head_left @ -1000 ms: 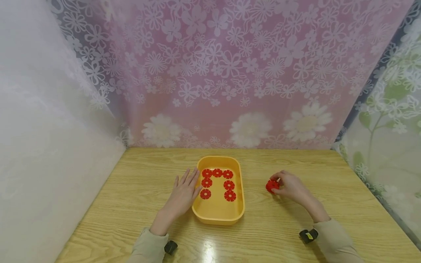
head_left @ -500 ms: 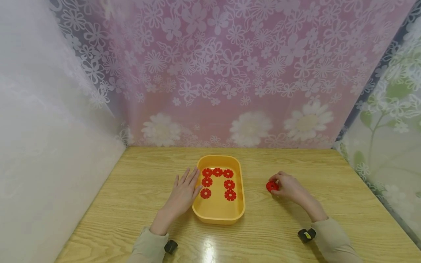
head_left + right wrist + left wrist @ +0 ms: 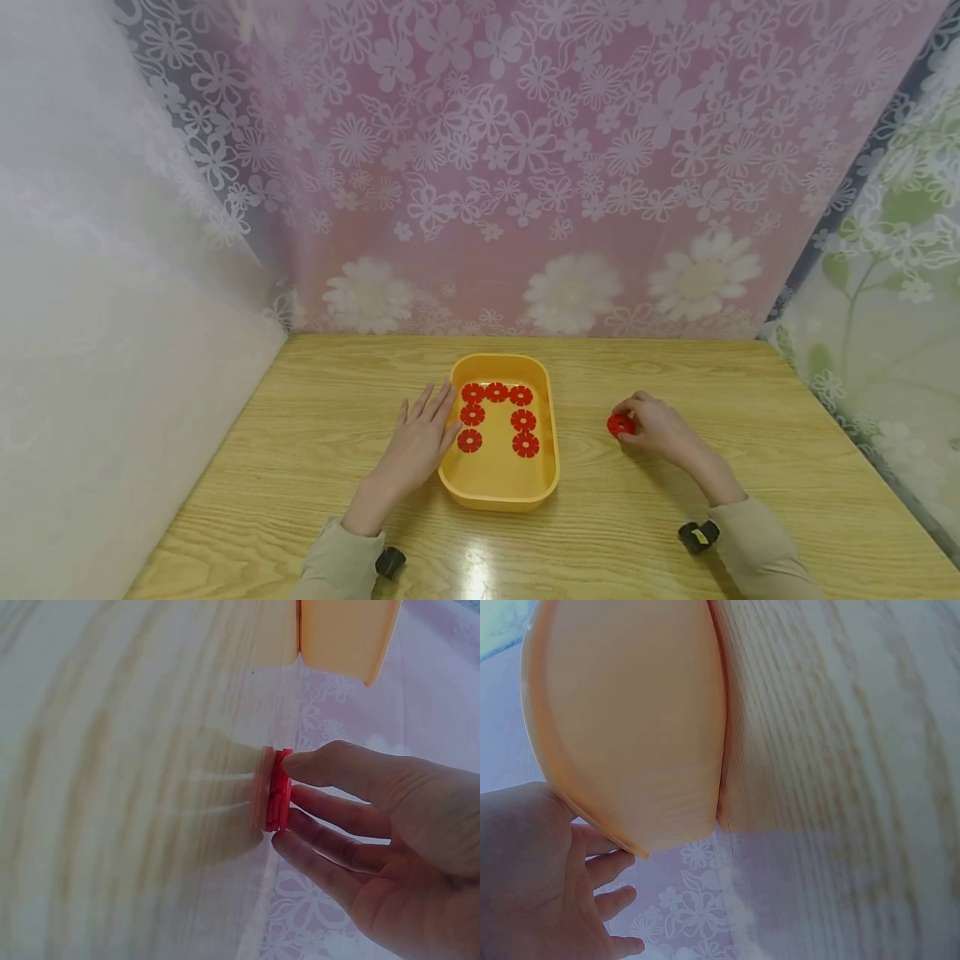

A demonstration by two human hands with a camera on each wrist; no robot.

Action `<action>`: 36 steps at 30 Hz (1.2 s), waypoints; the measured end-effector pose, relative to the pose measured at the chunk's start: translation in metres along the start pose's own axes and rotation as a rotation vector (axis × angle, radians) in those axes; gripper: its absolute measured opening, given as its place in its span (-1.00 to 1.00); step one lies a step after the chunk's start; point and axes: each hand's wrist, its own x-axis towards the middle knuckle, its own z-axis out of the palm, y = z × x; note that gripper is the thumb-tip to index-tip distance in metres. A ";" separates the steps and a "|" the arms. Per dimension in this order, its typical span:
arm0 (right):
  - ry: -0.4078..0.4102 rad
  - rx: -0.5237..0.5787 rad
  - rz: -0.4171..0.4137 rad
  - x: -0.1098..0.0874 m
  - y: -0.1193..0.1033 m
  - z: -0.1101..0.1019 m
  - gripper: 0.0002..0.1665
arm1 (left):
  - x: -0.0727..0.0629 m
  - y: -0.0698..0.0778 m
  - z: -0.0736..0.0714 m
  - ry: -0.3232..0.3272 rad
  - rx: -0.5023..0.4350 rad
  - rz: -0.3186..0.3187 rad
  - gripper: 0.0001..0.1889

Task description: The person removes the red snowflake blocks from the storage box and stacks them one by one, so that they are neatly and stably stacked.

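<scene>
Right of the yellow tray [image 3: 498, 504], my right hand [image 3: 663, 427] holds red notched discs [image 3: 620, 425] between thumb and fingers, down at the table. In the right wrist view the discs [image 3: 278, 791] look like a short stack with more than one layer. My left hand [image 3: 416, 442] rests against the tray's left rim, its fingers extended. The left wrist view has the thumb and fingertips of that hand [image 3: 536, 877] touching the tray's edge [image 3: 630, 735]. Inside the tray, several red notched discs [image 3: 497, 392] lie flat, in a row along the far side and down both long sides.
The tray stands on a wood-grain table [image 3: 600, 533]. A pink floral curtain [image 3: 480, 208] hangs behind the table's far edge. Pale panels flank it, a white one [image 3: 112, 317] at left and a leafy patterned one [image 3: 892, 333] at right.
The red discs in my right hand have gone from tilted to lying flatter on the table, and the hand has shifted very slightly. My left hand and the tray stay in place.
</scene>
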 end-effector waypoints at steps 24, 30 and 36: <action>0.237 0.144 -0.003 -0.001 -0.010 -0.018 -0.72 | -0.002 0.002 -0.002 0.019 0.005 0.013 -0.37; 0.326 0.164 -0.053 0.006 -0.018 -0.019 -0.69 | -0.001 0.001 -0.002 0.018 0.008 0.015 -0.37; 0.346 0.219 -0.108 0.020 -0.035 -0.024 -0.62 | -0.001 -0.001 0.000 0.018 0.035 0.019 -0.37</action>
